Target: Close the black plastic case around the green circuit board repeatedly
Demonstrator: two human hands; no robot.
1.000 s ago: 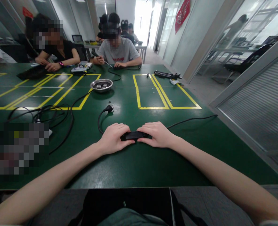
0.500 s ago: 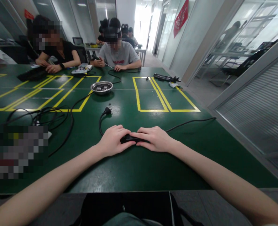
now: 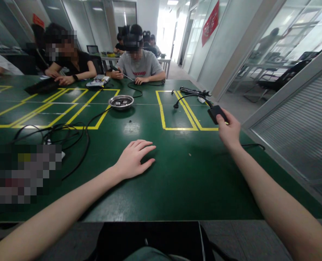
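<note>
Right hand [image 3: 230, 129] has swung rightward, its black adapter [image 3: 214, 113] pointing lengthwise forward-left.

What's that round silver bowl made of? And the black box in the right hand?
Round silver bowl: shiny metal, it seems; its rim gleams.
Black rectangular box in the right hand: probably matte plastic; its face barely shines.

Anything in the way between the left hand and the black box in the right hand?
Nothing visible blocks the left hand from the black box in the right hand; only flat yellow tape lies between, with the plug off to the far side.
</note>
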